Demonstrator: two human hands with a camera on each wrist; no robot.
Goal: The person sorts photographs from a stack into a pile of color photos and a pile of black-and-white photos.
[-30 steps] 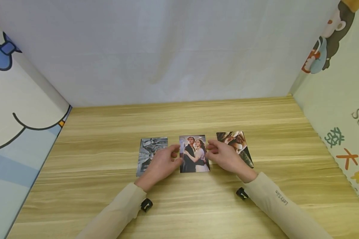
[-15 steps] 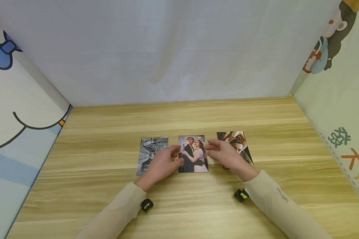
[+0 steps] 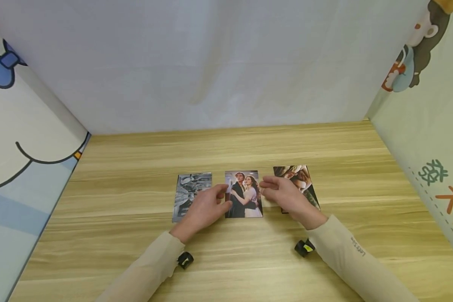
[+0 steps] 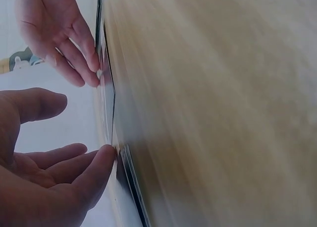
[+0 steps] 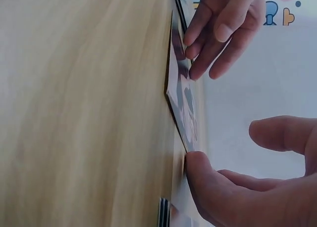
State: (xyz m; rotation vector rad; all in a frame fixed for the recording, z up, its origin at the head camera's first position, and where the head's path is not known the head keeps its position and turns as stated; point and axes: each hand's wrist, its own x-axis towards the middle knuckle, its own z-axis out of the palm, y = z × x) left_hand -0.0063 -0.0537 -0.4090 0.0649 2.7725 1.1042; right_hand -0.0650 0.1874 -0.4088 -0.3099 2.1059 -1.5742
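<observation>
A picture card (image 3: 244, 195) showing a couple lies flat on the table between both hands. My left hand (image 3: 206, 204) has relaxed fingers, with fingertips right at the card's left edge and the thumb over its lower left side. My right hand (image 3: 288, 200) has its fingers extended, the fingertips close to the card's right edge. A grey-toned picture card (image 3: 185, 191) lies partly hidden under the left hand. Under the right hand is a brown-toned picture card (image 3: 303, 174), slightly turned. In the right wrist view, layered card edges (image 5: 164, 212) show a small stack.
The wood-grain table (image 3: 226, 260) meets a pale cloth wall (image 3: 226, 63) at the back. Printed panels stand at the left (image 3: 26, 126) and right (image 3: 411, 126). A small black device (image 3: 185, 260) hangs at the left cuff, another (image 3: 304, 247) at the right.
The middle card has shifted slightly left and sits straighter. The right fingers have straightened a little, while the left hand stays almost still.
</observation>
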